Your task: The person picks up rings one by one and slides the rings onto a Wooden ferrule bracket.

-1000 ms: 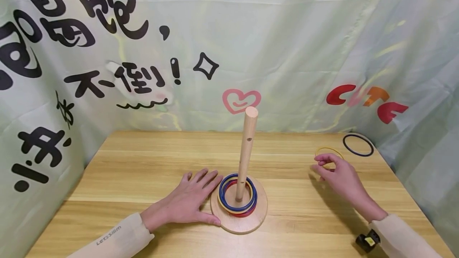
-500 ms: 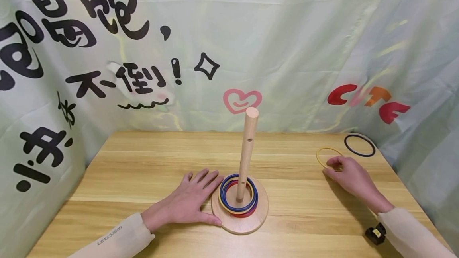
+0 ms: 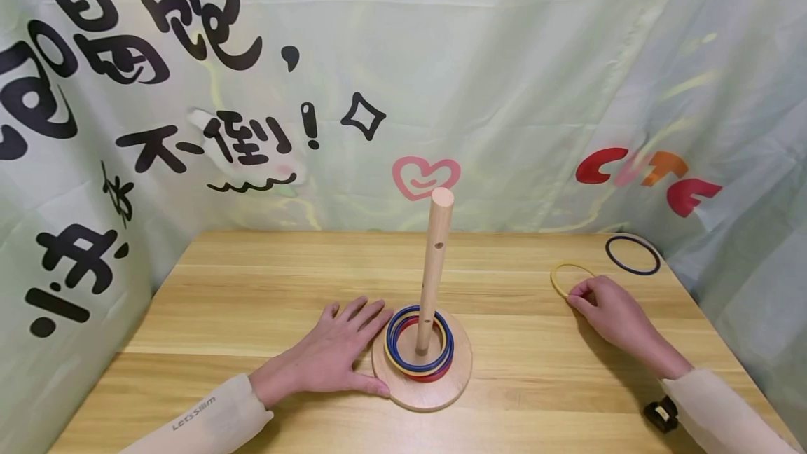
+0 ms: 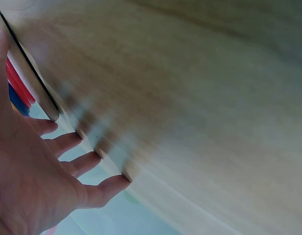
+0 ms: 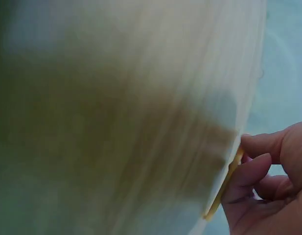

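Note:
A wooden peg (image 3: 435, 265) stands upright on a round wooden base (image 3: 455, 377) at the middle of the table. Several blue, yellow and red rings (image 3: 449, 363) lie stacked around its foot. My left hand (image 3: 334, 352) rests on the table with its fingers spread, forefinger and thumb at the left edge of the base; the left wrist view shows the hand's palm (image 4: 33, 181) side. Over on the right, my right hand (image 3: 608, 310) pinches the near edge of a yellow ring (image 3: 555, 279) between thumb and fingers. The right wrist view shows this ring (image 5: 220, 196) edge-on.
A dark blue ring (image 3: 632, 272) lies at the table's far right corner. Behind the wooden table (image 3: 265, 279) hangs a printed curtain (image 3: 504, 90), which also closes off both sides. A small black device (image 3: 660, 415) sits at the right wrist.
My right hand has gone right to the yellow ring's near edge and taken hold of it. The ring has since shifted slightly left. The left hand stays in place.

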Available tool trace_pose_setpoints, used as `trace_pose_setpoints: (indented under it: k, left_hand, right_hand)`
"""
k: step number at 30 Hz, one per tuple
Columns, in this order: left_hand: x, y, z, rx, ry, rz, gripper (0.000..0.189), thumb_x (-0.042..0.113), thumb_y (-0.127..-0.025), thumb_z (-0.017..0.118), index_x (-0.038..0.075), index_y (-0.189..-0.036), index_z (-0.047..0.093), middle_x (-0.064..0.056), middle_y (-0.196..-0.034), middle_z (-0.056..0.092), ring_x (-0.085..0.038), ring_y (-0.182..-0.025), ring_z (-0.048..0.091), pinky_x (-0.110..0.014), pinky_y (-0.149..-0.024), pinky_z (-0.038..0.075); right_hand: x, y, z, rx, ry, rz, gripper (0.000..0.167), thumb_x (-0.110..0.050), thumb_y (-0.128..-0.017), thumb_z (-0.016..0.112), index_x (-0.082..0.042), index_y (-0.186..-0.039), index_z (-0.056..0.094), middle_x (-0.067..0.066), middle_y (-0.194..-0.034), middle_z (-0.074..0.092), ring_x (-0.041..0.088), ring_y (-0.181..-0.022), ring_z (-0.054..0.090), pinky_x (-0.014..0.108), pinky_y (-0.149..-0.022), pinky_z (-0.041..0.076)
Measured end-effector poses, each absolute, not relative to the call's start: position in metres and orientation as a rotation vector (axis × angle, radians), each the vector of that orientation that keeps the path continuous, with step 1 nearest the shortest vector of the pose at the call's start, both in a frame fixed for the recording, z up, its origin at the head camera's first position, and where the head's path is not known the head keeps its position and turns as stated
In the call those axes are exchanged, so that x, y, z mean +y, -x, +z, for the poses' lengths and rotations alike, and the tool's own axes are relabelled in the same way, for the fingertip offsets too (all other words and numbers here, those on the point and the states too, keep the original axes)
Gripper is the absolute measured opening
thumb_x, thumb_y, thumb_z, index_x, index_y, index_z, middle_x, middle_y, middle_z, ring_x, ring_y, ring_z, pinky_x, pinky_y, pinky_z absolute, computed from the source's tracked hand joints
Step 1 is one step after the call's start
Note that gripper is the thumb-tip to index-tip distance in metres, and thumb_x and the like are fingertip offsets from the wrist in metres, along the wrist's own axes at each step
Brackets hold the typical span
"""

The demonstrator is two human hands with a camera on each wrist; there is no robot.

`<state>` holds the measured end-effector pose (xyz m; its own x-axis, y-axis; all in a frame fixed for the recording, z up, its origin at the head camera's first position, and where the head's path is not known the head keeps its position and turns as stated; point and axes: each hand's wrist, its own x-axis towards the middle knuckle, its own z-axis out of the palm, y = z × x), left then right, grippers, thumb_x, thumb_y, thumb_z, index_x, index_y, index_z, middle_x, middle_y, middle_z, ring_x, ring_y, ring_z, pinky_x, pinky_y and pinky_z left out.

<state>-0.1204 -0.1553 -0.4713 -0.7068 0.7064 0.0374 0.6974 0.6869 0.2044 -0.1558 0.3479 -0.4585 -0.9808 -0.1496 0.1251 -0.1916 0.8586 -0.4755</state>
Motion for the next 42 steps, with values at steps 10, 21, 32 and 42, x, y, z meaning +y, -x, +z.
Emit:
trace_pose_setpoints:
  k: [10,21,32,42]
  left_hand:
    - [-0.155,0.12,-0.472,2.842,-1.171,0.305,0.121,0.094,-0.087,0.055,0.014,-0.174,0.031,-0.013,-0.175,0.034,-0.047,-0.158,0.03,-0.08,-0.11,0.03]
    - [-0.155,0.12,-0.47,2.835,-1.171,0.323,0.119,0.092,-0.087,0.058,0.014,-0.174,0.033,-0.014,-0.174,0.036,-0.048,-0.157,0.031,-0.08,-0.109,0.031]
    - [-0.155,0.12,-0.471,2.837,-1.179,0.337,0.119,0.092,-0.088,0.059,0.013,-0.173,0.034,-0.015,-0.173,0.036,-0.049,-0.157,0.032,-0.081,-0.109,0.031]
    - [-0.155,0.119,-0.471,2.834,-1.168,0.345,0.118,0.092,-0.088,0.059,0.014,-0.173,0.034,-0.015,-0.173,0.036,-0.049,-0.157,0.031,-0.081,-0.109,0.03]
  right_hand:
    - [0.324,0.133,-0.44,-2.729,-0.484,0.71,0.011,0.001,-0.099,0.079,-0.006,-0.104,0.072,-0.007,-0.086,0.062,0.006,-0.072,0.052,0.027,-0.059,0.047]
    - [0.298,0.106,-0.403,-2.466,-0.801,0.742,0.038,0.007,-0.085,0.088,-0.019,-0.109,0.075,-0.02,-0.085,0.057,-0.001,-0.069,0.052,0.014,-0.062,0.045]
    - [0.268,0.084,-0.368,-2.338,-0.907,0.981,0.045,0.017,-0.085,0.082,-0.017,-0.113,0.076,-0.015,-0.088,0.067,0.002,-0.068,0.06,0.015,-0.061,0.049]
    - [0.248,0.076,-0.324,-2.289,-0.865,1.403,0.042,0.026,-0.09,0.068,-0.009,-0.112,0.075,-0.001,-0.084,0.068,0.011,-0.053,0.051,0.028,-0.044,0.04]
